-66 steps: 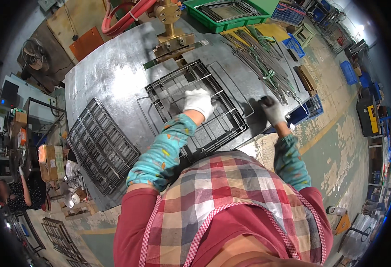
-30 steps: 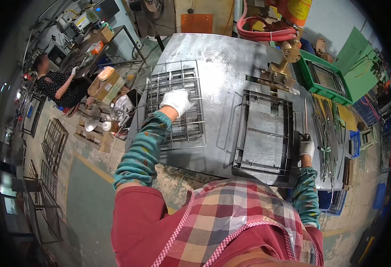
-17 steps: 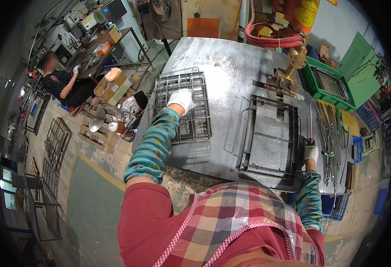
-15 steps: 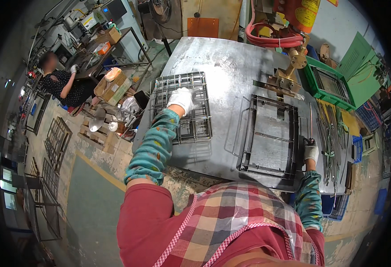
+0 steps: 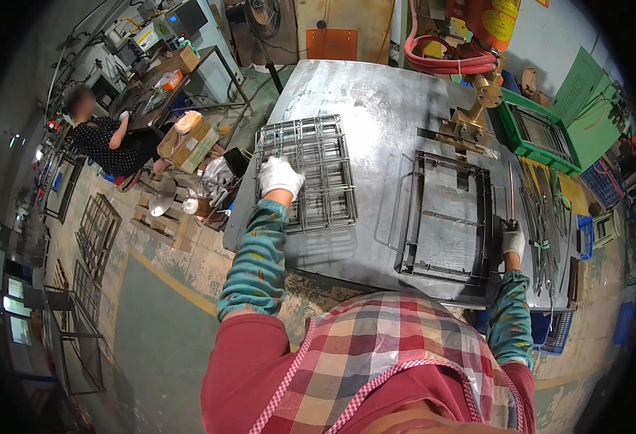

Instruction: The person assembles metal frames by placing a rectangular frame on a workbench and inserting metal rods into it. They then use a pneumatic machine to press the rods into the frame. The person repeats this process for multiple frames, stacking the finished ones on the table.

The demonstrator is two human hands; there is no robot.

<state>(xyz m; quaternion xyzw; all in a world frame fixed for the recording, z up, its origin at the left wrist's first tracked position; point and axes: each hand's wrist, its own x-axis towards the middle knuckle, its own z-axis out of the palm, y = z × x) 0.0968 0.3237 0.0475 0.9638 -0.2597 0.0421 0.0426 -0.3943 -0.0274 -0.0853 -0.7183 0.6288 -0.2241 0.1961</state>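
Note:
A stack of wire racks (image 5: 325, 189) lies on the metal worktable's left side. My left hand (image 5: 282, 179), in a white glove, is at the stack's left part, its fingers curled down over the wires; the fingertips are partly hidden. On the right, a rectangular dark metal frame jig (image 5: 413, 217) lies flat, with a bent wire loop (image 5: 397, 210) along its left side. Just beyond the jig's right edge, my gloved right hand (image 5: 513, 240) is closed around the lower end of a thin metal rod (image 5: 511, 189) that points away from me.
A brass-coloured clamp head (image 5: 471, 132) stands behind the jig, below a thick red cable (image 5: 448, 66). Loose metal rods (image 5: 542, 224) lie at the right, near a green crate (image 5: 531, 137) of metal parts. Further left, another person (image 5: 101, 134) sits at a bench.
My left hand has moved from the middle of the wire racks toward their left edge. My right hand stays beside the jig with the rod. The whole view has shifted slightly.

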